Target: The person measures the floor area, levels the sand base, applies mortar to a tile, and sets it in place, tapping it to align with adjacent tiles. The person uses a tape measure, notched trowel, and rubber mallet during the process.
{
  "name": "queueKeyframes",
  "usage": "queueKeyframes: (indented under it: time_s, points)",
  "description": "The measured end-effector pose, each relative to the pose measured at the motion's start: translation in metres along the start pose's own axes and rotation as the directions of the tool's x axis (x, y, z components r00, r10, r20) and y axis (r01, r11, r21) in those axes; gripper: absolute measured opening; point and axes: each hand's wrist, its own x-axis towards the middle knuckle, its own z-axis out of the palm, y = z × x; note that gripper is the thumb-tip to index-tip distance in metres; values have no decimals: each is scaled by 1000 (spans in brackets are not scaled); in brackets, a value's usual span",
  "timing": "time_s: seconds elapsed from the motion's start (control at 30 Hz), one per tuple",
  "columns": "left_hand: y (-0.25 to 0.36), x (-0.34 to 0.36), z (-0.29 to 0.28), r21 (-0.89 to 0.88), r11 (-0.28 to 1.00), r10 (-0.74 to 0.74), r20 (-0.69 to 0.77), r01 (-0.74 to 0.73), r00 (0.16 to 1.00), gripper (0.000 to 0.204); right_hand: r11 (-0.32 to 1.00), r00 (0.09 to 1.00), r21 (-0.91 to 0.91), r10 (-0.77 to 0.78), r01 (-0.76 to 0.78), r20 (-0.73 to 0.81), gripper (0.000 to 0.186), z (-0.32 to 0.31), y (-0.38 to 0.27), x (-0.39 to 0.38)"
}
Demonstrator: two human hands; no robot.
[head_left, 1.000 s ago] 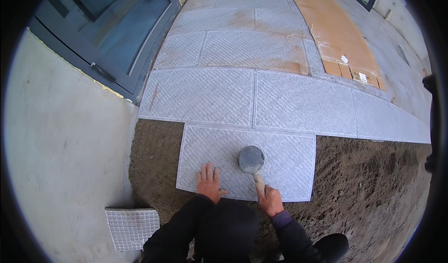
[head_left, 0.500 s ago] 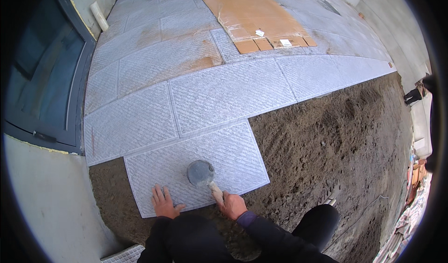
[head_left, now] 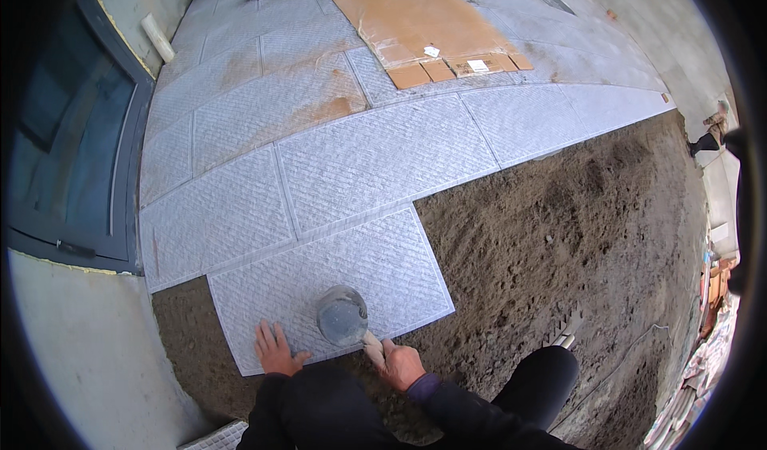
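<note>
A light grey paving slab [head_left: 391,258] with a ribbed surface lies on bare soil in front of me, along the edge of the laid slabs. My left hand [head_left: 276,351] rests flat on its near left part, fingers spread. My right hand [head_left: 401,364] is wrapped round the pale handle of a rubber mallet [head_left: 342,316], at the slab's near edge. The mallet's round dark grey head is over the slab; whether it touches the surface I cannot tell.
Brown soil [head_left: 551,226] spreads to the right, with a notched trowel [head_left: 566,330] beside my knee. Laid slabs [head_left: 383,158] reach far back, partly under flat cardboard [head_left: 431,27]. A dark-framed glass door [head_left: 72,130] is at left. Another person [head_left: 709,140] is at the far right.
The mallet head has tilted, showing more of its side, and shifted slightly nearer to me. My left hand keeps its place on the slab. The whole view has shifted a little.
</note>
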Motion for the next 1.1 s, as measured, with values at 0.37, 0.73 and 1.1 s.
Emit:
queueKeyframes:
  time_s: [0.37, 0.73, 1.1]
  points:
    - [14, 3, -17, 7, 999, -43, 56, 43, 998, 116, 999, 999, -40, 5, -7, -46, 49, 16, 18, -7]
    - [61, 93, -69, -80, 977, 178, -215, -199, 960, 89, 997, 997, 18, 72, -71, -25, 45, 22, 26, -10]
    - [61, 166, -47, -77, 974, 177, -314, -211, 933, 78, 994, 994, -23, 102, -104, -46, 43, -3, 12, -19]
